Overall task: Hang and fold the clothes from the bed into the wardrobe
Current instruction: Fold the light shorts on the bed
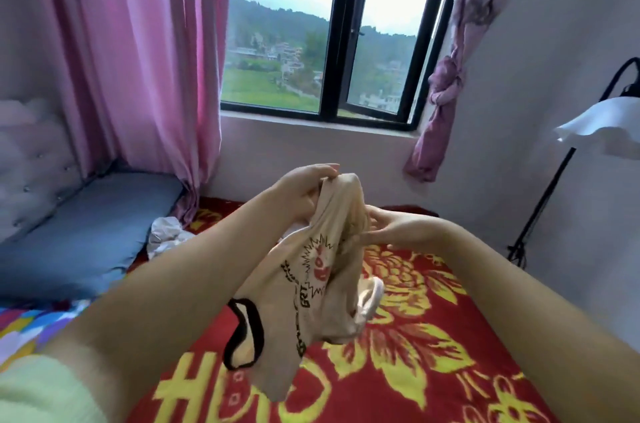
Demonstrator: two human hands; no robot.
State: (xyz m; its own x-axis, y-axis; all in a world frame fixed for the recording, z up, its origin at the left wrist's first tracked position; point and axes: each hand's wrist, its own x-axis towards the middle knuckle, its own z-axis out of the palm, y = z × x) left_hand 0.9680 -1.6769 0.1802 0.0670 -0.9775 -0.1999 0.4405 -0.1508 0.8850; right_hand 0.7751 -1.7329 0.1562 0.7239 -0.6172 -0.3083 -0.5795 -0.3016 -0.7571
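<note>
Both hands were on the beige printed top [322, 270], held up over the red bed [433, 336]: your left hand [304, 194] pinched its bunched upper edge, your right hand [391, 232] gripped the side, likely to find the seams before folding.

Bedroom with a daylit window on the far wall

A black-framed window [341, 41] looks out on green hills and houses; pink curtains [138, 58] hang at left, a knotted one [446, 83] at right. Pale walls [540, 58] meet a white-shaded floor lamp [602, 124] far right, and a tufted headboard [31, 159] stands at left.
</note>
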